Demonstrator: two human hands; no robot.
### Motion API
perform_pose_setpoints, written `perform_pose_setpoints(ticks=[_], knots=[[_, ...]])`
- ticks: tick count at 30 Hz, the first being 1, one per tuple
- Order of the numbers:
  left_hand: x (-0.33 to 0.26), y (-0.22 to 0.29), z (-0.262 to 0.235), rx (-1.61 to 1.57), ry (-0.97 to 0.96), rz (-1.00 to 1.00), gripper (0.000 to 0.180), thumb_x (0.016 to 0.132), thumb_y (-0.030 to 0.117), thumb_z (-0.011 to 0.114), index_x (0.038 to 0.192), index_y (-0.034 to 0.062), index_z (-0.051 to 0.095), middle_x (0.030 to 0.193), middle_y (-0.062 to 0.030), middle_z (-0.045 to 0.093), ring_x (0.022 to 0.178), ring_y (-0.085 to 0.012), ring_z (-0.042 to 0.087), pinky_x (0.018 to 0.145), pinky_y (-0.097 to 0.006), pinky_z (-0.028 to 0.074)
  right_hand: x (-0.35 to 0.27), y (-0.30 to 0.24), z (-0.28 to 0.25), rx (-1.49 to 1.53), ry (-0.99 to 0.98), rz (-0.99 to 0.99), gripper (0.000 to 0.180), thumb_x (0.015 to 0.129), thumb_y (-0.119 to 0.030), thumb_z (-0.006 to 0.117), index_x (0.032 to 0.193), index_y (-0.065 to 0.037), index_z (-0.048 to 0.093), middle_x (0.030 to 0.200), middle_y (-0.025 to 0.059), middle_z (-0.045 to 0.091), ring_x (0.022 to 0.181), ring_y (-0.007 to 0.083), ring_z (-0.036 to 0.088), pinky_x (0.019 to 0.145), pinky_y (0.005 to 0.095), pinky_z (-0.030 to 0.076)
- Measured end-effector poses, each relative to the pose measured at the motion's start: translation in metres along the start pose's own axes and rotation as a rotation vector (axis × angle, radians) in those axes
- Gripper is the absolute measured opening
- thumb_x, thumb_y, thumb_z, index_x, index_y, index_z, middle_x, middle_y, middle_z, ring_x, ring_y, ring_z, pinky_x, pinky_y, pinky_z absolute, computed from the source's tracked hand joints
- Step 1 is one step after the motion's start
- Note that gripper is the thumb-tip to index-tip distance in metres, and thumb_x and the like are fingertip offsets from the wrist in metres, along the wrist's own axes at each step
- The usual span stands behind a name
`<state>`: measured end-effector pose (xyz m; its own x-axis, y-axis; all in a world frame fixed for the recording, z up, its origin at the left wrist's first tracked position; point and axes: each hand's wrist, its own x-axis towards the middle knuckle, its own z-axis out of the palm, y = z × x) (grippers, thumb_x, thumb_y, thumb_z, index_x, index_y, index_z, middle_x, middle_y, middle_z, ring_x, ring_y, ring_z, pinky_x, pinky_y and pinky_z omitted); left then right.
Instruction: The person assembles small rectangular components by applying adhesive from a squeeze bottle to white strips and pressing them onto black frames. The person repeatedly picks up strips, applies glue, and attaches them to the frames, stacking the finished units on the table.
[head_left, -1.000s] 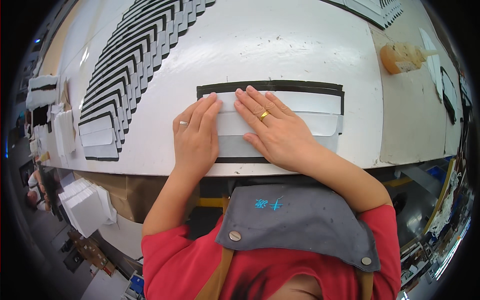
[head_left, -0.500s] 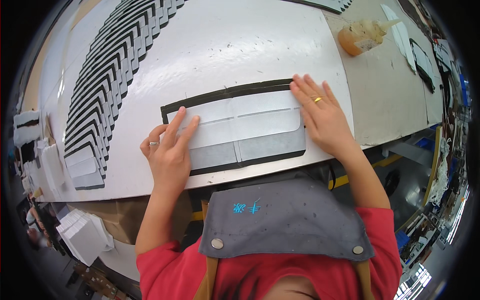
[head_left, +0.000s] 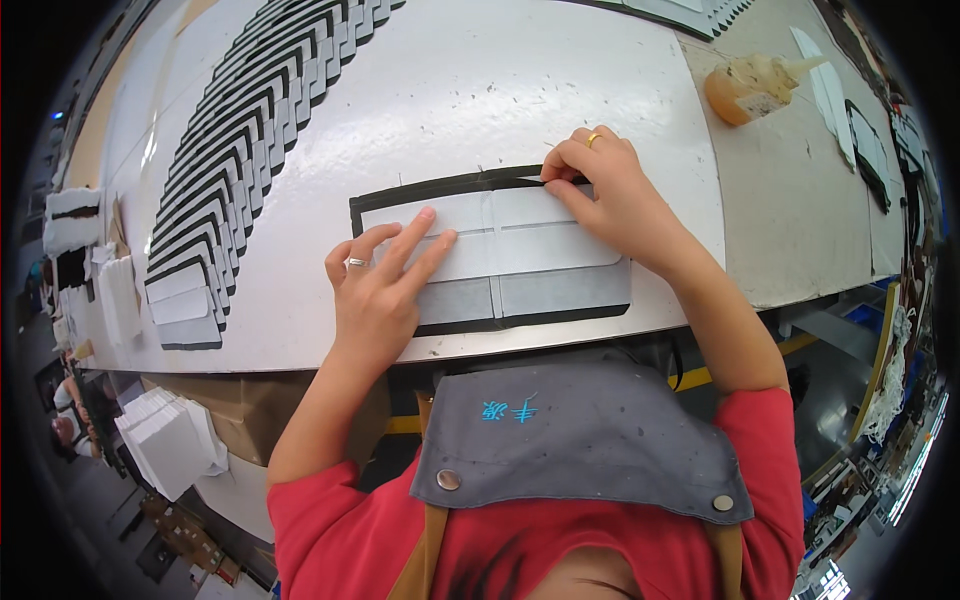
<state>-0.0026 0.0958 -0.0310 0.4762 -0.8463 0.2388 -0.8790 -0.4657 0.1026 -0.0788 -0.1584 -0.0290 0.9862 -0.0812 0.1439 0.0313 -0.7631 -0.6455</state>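
Observation:
In front of me, near the table's front edge, lies a flat rectangular panel [head_left: 560, 240] with white and grey layers. A black edging [head_left: 430, 190] borders it. My left hand [head_left: 378, 285] rests on the panel's left part, fingers stretched out and pressing on the white layer. At the far edge, right of the middle, my right hand [head_left: 618, 200] pinches the black edging between thumb and fingers. A small dark gap shows where that edging lifts off the white layer, just left of the pinch.
A long overlapping row of similar panels [head_left: 230, 160] runs along the left of the white table [head_left: 480, 90]. An amber glue bottle [head_left: 745, 90] with a pointed nozzle lies at the right. White sheets [head_left: 165, 440] are stacked low on the left, beside a brown box [head_left: 250, 415].
My right hand has gone from lying flat at the panel's far right corner to pinching the far edging, further left. My left hand stays on the panel. The whole view has shifted slightly.

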Motion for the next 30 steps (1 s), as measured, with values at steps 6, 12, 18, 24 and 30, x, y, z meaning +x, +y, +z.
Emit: perform_pose_setpoints(ticks=[6,12,18,24,30], knots=[[0.003,-0.018,0.003,-0.209,0.302,-0.251,0.052,0.085,0.003,0.050,0.135,0.0074,0.036,0.125,-0.0134,0.049,0.106,-0.0200,0.045,0.092,-0.033,0.030,-0.014,-0.003,-0.003,-0.093,0.147,-0.193,0.013,0.074,0.000,0.058,0.082,-0.010,0.057,0.086,0.0006,0.053,0.084,0.0181,0.047,0.078,0.0316,0.033],[0.003,-0.016,-0.008,-0.967,0.144,-0.658,0.046,0.088,0.002,0.051,0.132,0.0054,0.038,0.080,0.0036,0.046,0.072,-0.0036,0.038,0.066,-0.017,0.030,-0.018,0.001,-0.007,-0.083,0.218,-0.249,0.017,0.073,0.001,0.059,0.084,-0.011,0.057,0.087,-0.0006,0.055,0.081,0.0162,0.049,0.078,0.0306,0.032],[0.014,-0.020,-0.013,-1.084,0.203,-0.627,0.048,0.088,0.000,0.051,0.133,0.0052,0.038,0.073,0.0056,0.046,0.067,-0.0024,0.036,0.062,-0.017,0.028,-0.018,0.003,-0.019,-0.131,0.254,-0.285,0.017,0.073,0.000,0.061,0.085,-0.011,0.057,0.086,-0.0012,0.056,0.079,0.0157,0.051,0.078,0.0297,0.033],[0.037,-0.030,-0.003,-1.238,0.345,-0.635,0.043,0.089,0.000,0.049,0.131,0.0035,0.039,0.085,0.0024,0.052,0.077,-0.0029,0.043,0.073,-0.017,0.034,-0.015,0.012,-0.035,-0.003,0.252,0.048,0.025,0.077,-0.009,0.064,0.100,-0.009,0.053,0.089,0.0048,0.058,0.079,0.0189,0.052,0.079,0.0319,0.037],[0.108,-0.062,0.017,-1.387,0.457,-0.577,0.044,0.090,0.003,0.050,0.132,0.0027,0.037,0.107,-0.0054,0.053,0.097,-0.0098,0.050,0.085,-0.022,0.038,0.014,0.054,-0.048,0.633,0.331,0.457,0.030,0.082,-0.012,0.061,0.109,-0.004,0.048,0.085,0.0012,0.053,0.076,0.0083,0.048,0.066,0.0216,0.040]])
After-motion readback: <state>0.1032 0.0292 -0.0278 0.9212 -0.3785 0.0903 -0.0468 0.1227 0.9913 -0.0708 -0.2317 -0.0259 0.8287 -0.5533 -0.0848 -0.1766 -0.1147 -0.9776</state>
